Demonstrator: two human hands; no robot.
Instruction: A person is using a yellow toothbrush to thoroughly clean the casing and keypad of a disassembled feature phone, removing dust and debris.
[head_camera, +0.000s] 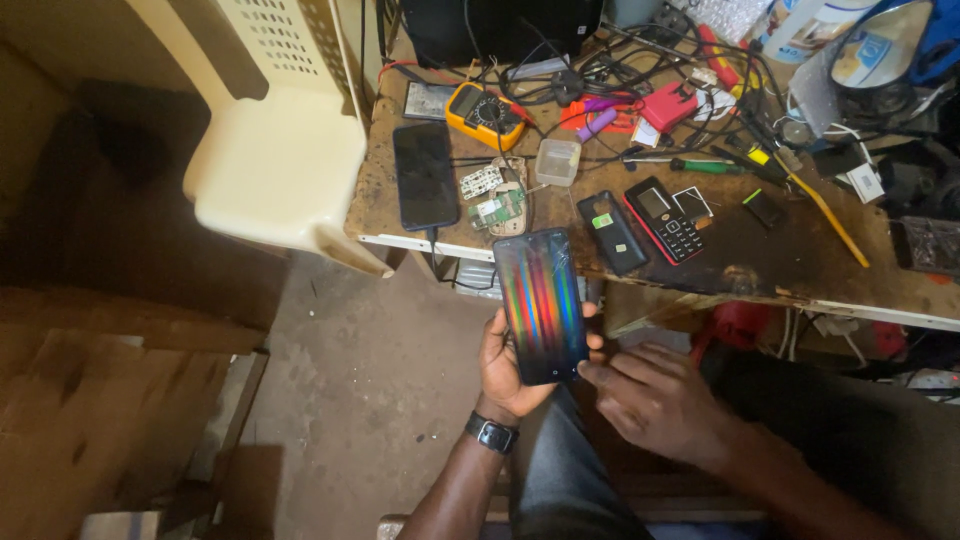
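- The left hand (505, 372) holds a smartphone (541, 305) upright in front of the bench, fingers wrapped around its lower half from behind, thumb side at the left edge.
- The smartphone's screen faces the camera, cracked near the top, showing coloured vertical streaks.
- The right hand (655, 400) lies just beside the smartphone's lower right corner, fingers loosely spread, a fingertip touching the edge; it grips nothing.
- A dark watch (491, 434) sits on the left wrist.
- The smartphone is held below the near edge of the bench (800, 265), above the person's lap.
- On the bench, behind the smartphone: a black phone (425, 175) lying flat at the left, circuit boards (495, 197) beside it, a yellow multimeter (484, 114) further back, and a small clear box (557, 161).
- To the right lie an opened dark handset (612, 232) and a red keypad phone (665, 220), side by side.
- Tangled cables (640, 70) and a green-handled screwdriver (700, 165) cover the back of the bench.
- A cream plastic chair (275, 150) stands left of the bench.
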